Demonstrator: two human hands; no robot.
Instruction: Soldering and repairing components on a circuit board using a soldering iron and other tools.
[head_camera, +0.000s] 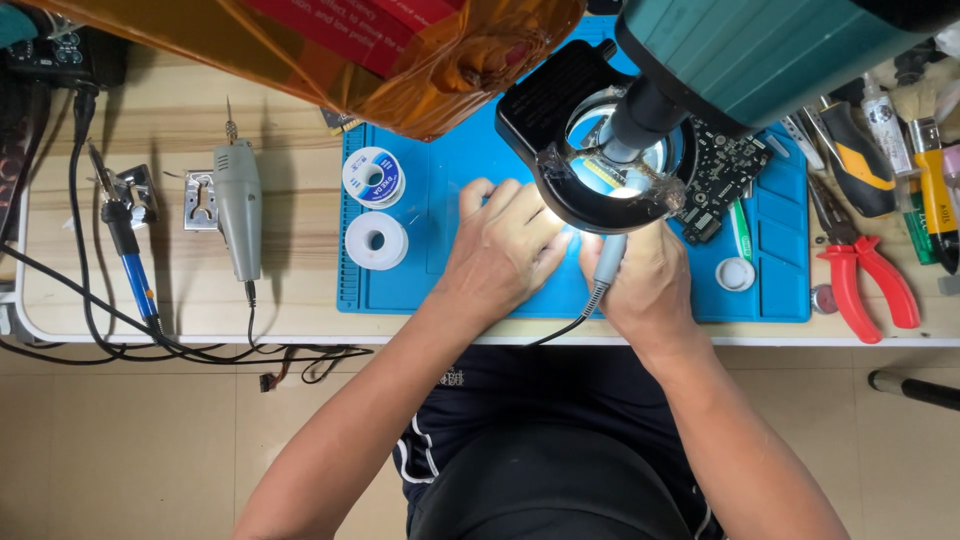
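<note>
Blue mat (440, 270) — right hand (650, 285) grips grey tool (608, 262), left hand (500, 250) beside.

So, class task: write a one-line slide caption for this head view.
Right hand holds a corded grey handpiece beside the left hand on a blue mat, under a ring-lit microscope.

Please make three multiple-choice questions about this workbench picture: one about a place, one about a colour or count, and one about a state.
1. Where do the solder spools lie?
A. left part of the blue mat
B. on the floor
C. beside the pliers

2. What colour are the pliers' handles?
A. green
B. red
C. white

3. What is the right hand doing?
A. resting open
B. gripping a corded grey tool
C. holding a spool

Answers: 1 A, both spools sit at the mat's left edge. 2 B, the handles are plainly red. 3 B, the fingers wrap the tool beside the left hand.
</note>
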